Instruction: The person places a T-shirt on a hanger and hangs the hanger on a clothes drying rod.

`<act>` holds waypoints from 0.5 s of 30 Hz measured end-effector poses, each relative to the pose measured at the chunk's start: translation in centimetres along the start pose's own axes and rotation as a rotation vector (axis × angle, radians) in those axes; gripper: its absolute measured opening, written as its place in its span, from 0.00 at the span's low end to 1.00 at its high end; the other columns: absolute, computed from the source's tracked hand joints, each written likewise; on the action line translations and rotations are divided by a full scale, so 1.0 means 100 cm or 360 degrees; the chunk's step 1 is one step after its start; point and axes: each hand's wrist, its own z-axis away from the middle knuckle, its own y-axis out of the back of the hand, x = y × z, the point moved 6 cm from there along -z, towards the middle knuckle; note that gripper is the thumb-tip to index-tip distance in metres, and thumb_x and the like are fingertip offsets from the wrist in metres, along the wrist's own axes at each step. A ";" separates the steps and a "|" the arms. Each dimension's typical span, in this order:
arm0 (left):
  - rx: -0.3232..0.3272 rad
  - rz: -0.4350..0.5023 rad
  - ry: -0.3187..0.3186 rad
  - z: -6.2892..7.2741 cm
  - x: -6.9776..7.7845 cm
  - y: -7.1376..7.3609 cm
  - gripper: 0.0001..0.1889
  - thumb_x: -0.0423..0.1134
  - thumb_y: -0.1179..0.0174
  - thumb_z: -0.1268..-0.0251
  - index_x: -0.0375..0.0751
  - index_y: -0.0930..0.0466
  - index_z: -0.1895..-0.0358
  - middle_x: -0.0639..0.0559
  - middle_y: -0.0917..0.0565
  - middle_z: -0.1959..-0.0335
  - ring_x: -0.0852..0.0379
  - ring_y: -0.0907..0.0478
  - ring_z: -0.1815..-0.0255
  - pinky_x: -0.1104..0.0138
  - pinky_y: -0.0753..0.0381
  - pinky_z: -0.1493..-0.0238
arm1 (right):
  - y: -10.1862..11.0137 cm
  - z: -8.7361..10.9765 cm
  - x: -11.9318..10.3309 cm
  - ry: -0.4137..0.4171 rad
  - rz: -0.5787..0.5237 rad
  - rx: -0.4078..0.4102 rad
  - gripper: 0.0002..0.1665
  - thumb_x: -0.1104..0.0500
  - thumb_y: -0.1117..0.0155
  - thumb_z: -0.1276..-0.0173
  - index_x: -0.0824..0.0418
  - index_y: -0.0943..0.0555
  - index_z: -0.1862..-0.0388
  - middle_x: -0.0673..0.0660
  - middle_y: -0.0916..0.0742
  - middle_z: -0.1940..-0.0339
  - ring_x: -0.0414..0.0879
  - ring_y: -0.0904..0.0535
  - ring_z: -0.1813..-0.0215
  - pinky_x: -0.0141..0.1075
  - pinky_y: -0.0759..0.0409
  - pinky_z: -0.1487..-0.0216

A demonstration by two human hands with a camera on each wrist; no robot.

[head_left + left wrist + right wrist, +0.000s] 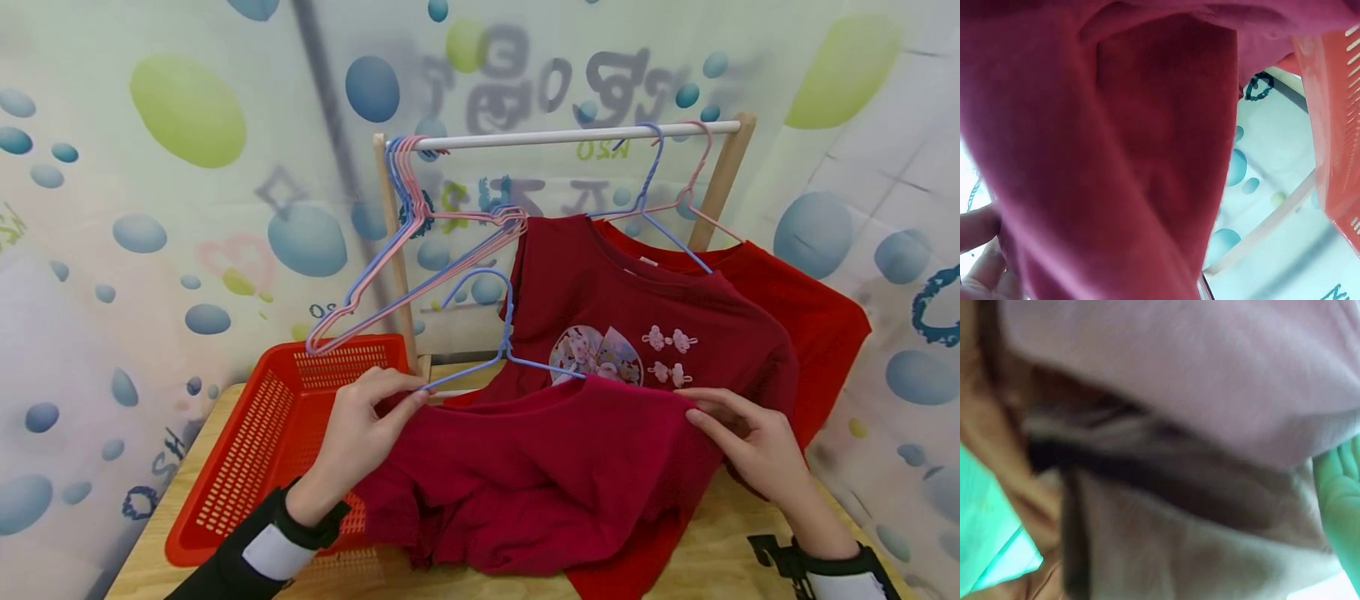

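In the head view, a crimson T-shirt [525, 467] spreads over the front of the table, with one arm of a blue clothes hanger [509, 333] inside its right shoulder. The hanger's hook stands free, curving to the left. My left hand [367, 433] pinches the hanger's left arm between thumb and forefinger, beside the neckline. My right hand [757, 442] pinches the shirt's right shoulder. The left wrist view shows draped shirt cloth [1147, 137] and fingers [982, 250] at lower left. In the blurred right wrist view, folds of cloth [1179, 394] hide most of the work.
Behind stands a rack with a white rail [555, 136]. Several bare pink and blue hangers [412, 225] hang at its left, and a dark red printed shirt [600, 292] and a bright red shirt [817, 317] at its right. A red plastic basket [247, 442] sits left on the wooden table.
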 end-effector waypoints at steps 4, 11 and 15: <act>0.0008 0.0021 0.0021 0.000 -0.001 0.001 0.06 0.37 0.36 0.39 0.51 0.13 0.61 0.60 0.15 0.69 0.63 0.26 0.66 0.70 0.27 0.69 | 0.012 0.005 0.010 -0.0054 -0.0019 0.0066 0.21 0.76 0.34 0.45 0.63 0.17 0.52 0.38 0.13 0.67 0.29 0.18 0.68 0.17 0.26 0.65; 0.0026 0.0063 0.0055 0.001 -0.002 0.001 0.05 0.37 0.36 0.39 0.50 0.13 0.62 0.59 0.15 0.70 0.63 0.25 0.67 0.70 0.27 0.70 | 0.016 0.018 0.022 -0.0192 0.0066 0.0035 0.18 0.73 0.32 0.45 0.60 0.16 0.55 0.31 0.14 0.68 0.25 0.18 0.66 0.17 0.25 0.66; 0.0015 0.0069 0.0042 0.001 0.000 -0.001 0.05 0.36 0.35 0.40 0.50 0.13 0.63 0.61 0.15 0.71 0.63 0.26 0.68 0.70 0.28 0.71 | 0.016 0.017 0.019 -0.0159 0.0177 -0.0025 0.20 0.70 0.31 0.44 0.55 0.17 0.53 0.30 0.15 0.67 0.22 0.20 0.67 0.17 0.26 0.68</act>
